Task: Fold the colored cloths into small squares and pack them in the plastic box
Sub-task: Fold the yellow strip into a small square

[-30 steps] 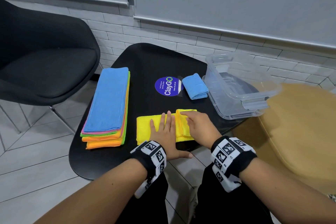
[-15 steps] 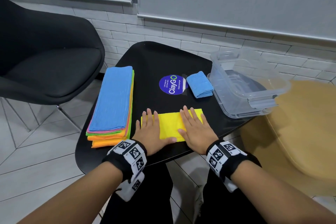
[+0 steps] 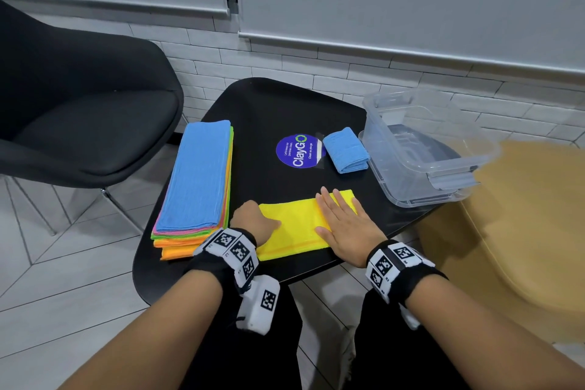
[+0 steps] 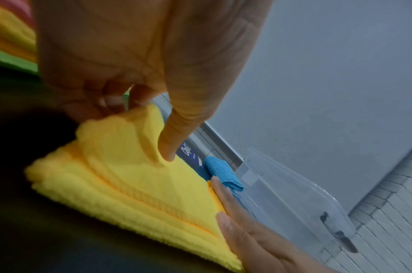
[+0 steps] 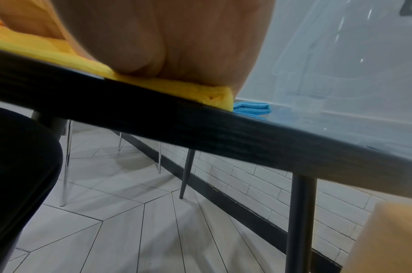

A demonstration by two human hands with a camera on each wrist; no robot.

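Wrist view shows left hand (image 4: pixel 121 61) apparently pinching yellow cloth (image 4: pixel 130 175); right hand (image 3: pixel 345 225) presses flat.

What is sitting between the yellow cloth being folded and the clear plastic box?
Nothing blocks it. Bare black table separates the yellow cloth from the clear plastic box. The small folded blue cloth lies farther back beside the box, off the direct line.
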